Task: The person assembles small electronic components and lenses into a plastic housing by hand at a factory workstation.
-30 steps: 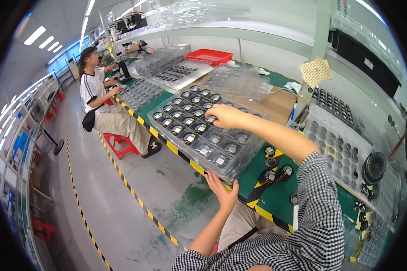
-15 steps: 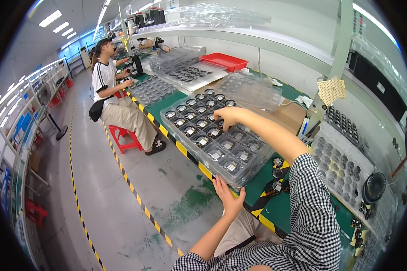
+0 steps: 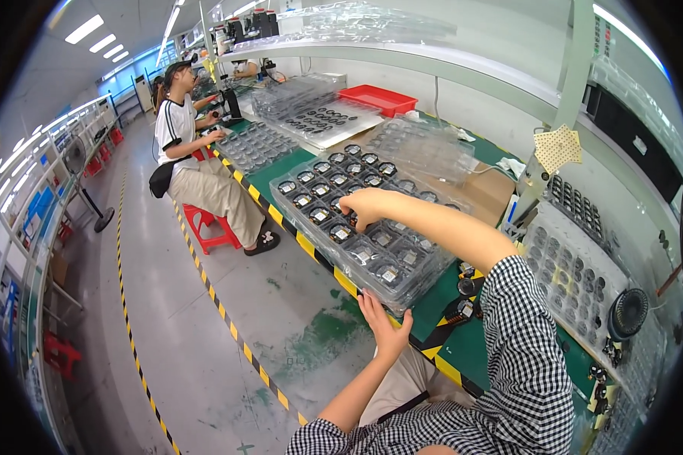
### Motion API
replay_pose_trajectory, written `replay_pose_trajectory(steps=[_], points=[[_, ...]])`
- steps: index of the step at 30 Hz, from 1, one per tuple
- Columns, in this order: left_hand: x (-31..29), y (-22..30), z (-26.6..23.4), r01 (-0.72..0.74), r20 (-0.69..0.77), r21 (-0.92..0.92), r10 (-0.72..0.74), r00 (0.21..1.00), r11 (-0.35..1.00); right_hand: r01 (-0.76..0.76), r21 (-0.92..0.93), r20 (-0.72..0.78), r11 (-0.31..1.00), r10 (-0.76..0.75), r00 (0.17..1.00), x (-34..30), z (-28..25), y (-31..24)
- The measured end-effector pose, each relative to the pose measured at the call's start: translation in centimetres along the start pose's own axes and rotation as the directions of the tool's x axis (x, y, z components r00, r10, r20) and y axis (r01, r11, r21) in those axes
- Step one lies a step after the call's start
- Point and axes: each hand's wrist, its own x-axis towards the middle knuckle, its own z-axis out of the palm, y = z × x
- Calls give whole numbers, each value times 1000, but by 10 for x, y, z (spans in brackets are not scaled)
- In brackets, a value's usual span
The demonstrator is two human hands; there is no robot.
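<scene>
A stack of clear plastic trays (image 3: 334,250) lies on the green bench in front of me. Round black parts (image 3: 319,189) with pale square centres fill many upper pockets; through the nearer and right-hand pockets, pale squares show more dimly. My right hand (image 3: 366,208) reaches over the stack, its fingers pointing down and drawn together at a dark round part in a middle pocket; the fingertips are partly hidden. At the near corner, my left hand (image 3: 385,327) rests its outstretched fingers against the tray's side, thumb apart.
Loose black parts (image 3: 458,311) lie right of the stack. Farther right are a foam sheet of round pieces (image 3: 565,277) and a small black fan (image 3: 628,315). Beyond sit more clear trays (image 3: 425,148) and a red bin (image 3: 378,100). A co-worker (image 3: 180,136) sits at the far left.
My right hand has shifted left and slightly nearer over the tray, uncovering pockets on its far side. My left hand stays at the corner, nearly unmoved.
</scene>
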Motion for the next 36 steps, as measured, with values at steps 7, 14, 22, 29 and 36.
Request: replay_pose_trajectory(steps=[7,14,22,29,36], points=[[0,-2,1,3,-6,-8,-3,1000,1000,180,257,-189,950,-134,973,-11,-8,-12],[1,0,1,-1,2,2,1,1000,1000,106,107,-63,989,-100,993,13,7,-43],[1,-4,-3,14,0,1,-14,1000,1000,19,152,-1,988,-19,1000,17,-25,-46],[-1,-3,-1,4,1,-11,-4,1000,1000,67,208,-264,976,-10,964,71,-1,-29],[1,-2,1,-2,2,-5,2,1000,1000,-41,-47,-45,998,38,998,102,2,-50]])
